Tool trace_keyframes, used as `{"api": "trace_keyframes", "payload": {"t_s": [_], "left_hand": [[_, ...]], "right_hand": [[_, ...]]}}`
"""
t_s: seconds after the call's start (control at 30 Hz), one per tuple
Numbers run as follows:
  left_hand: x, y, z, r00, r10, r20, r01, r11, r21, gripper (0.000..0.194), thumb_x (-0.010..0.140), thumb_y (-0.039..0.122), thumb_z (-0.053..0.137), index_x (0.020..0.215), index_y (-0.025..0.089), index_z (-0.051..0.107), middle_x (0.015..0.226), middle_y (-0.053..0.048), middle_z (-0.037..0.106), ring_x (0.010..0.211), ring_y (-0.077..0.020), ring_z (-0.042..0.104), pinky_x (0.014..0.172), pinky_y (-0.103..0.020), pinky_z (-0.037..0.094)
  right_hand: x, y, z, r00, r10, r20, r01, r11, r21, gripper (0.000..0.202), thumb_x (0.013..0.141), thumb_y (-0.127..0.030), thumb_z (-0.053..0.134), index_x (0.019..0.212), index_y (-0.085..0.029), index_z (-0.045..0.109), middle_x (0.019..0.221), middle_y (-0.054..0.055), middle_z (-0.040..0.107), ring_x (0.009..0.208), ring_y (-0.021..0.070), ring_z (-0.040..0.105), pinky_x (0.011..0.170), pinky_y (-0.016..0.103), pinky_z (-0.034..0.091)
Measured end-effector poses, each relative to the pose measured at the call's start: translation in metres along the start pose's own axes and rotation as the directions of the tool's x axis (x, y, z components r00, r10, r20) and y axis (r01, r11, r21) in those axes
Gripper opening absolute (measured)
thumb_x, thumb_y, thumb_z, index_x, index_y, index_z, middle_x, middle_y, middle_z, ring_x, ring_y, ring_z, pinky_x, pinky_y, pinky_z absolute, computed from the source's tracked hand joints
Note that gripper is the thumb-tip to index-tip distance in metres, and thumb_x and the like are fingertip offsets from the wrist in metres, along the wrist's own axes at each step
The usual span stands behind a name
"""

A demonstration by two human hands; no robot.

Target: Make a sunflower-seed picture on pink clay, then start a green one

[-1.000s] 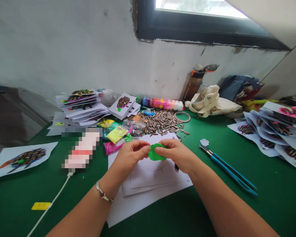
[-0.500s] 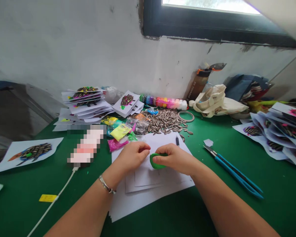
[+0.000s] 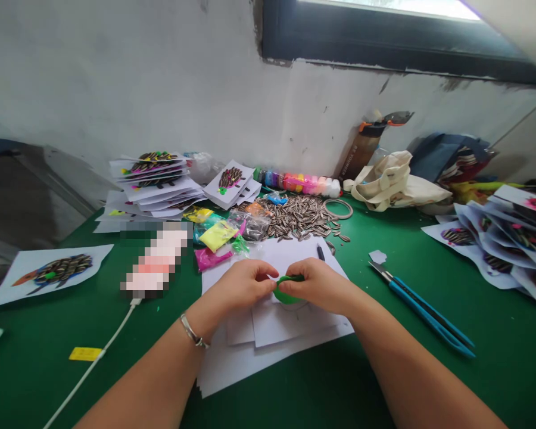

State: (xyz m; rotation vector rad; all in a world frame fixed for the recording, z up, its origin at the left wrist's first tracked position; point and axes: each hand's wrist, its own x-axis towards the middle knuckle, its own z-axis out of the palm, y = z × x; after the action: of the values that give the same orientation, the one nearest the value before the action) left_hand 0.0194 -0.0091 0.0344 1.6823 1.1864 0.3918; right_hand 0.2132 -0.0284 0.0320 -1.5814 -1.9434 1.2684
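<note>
A flattened piece of green modelling clay [image 3: 289, 293] is between my two hands, over the stacked white paper sheets [image 3: 241, 369]. My right hand [image 3: 315, 283] pinches its upper right side, thumb in front. My left hand [image 3: 250, 283] has thumb and fingertips closed at the clay's left edge; the exact contact is partly hidden. Faint pencil lines show on the top sheet just below the clay. A dark pen [image 3: 320, 252] lies on the paper behind my right hand.
Behind the paper are a heap of sunflower seeds [image 3: 299, 215] and bagged coloured clay [image 3: 218, 236]. Blue-handled tweezers [image 3: 429, 313] lie at the right. Paper pictures [image 3: 161, 193] are stacked at the back left, more [image 3: 495, 241] at the right. A white cable [image 3: 89, 369] crosses the left.
My left hand has moved right to the clay's edge, and its fingers now meet it. The clay is tilted or folded more at the top. The top sheet has shifted slightly to the right.
</note>
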Motion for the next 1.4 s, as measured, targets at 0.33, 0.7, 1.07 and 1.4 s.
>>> {"api": "trace_keyframes", "payload": {"t_s": [0.33, 0.7, 1.07, 1.4], "left_hand": [[0.000, 0.000, -0.002, 0.999, 0.037, 0.033, -0.045, 0.956, 0.290, 0.028, 0.077, 0.024, 0.051, 0.092, 0.019, 0.074, 0.075, -0.001, 0.069, 0.070, -0.0177, 0.058, 0.060, -0.025, 0.037], [-0.002, 0.001, 0.006, 0.998, 0.055, 0.005, -0.053, 0.932, 0.359, 0.024, 0.079, 0.025, 0.056, 0.098, 0.021, 0.070, 0.080, 0.000, 0.069, 0.073, -0.0175, 0.059, 0.059, -0.024, 0.037], [0.000, -0.005, 0.002, 0.996, 0.081, 0.020, -0.083, 0.939, 0.334, 0.032, 0.080, 0.021, 0.052, 0.107, 0.021, 0.069, 0.087, -0.001, 0.072, 0.078, -0.0183, 0.063, 0.066, -0.025, 0.041], [-0.002, 0.000, 0.009, 0.998, 0.066, 0.007, -0.064, 0.914, 0.401, 0.024, 0.079, 0.022, 0.054, 0.100, 0.024, 0.066, 0.074, 0.002, 0.065, 0.068, -0.0167, 0.058, 0.057, -0.025, 0.034]], "right_hand": [[-0.002, 0.002, -0.001, 0.996, 0.027, 0.085, -0.023, 0.999, -0.043, 0.028, 0.075, -0.038, 0.056, 0.058, -0.020, 0.043, 0.055, -0.007, 0.033, 0.052, 0.0086, 0.031, 0.046, 0.024, 0.023], [0.002, 0.001, 0.006, 1.000, 0.014, -0.025, -0.018, 0.978, -0.205, 0.026, 0.075, -0.034, 0.054, 0.057, -0.019, 0.044, 0.052, -0.006, 0.038, 0.052, 0.0088, 0.035, 0.045, 0.023, 0.022], [0.003, -0.001, 0.006, 0.999, 0.030, 0.026, -0.027, 0.992, -0.123, 0.026, 0.077, -0.036, 0.054, 0.059, -0.019, 0.044, 0.053, -0.006, 0.038, 0.053, 0.0088, 0.037, 0.045, 0.022, 0.024], [0.003, -0.003, 0.010, 1.000, 0.003, -0.031, -0.011, 0.966, -0.259, 0.017, 0.074, -0.028, 0.054, 0.061, -0.018, 0.056, 0.056, -0.003, 0.051, 0.054, 0.0096, 0.042, 0.047, 0.024, 0.021]]}}
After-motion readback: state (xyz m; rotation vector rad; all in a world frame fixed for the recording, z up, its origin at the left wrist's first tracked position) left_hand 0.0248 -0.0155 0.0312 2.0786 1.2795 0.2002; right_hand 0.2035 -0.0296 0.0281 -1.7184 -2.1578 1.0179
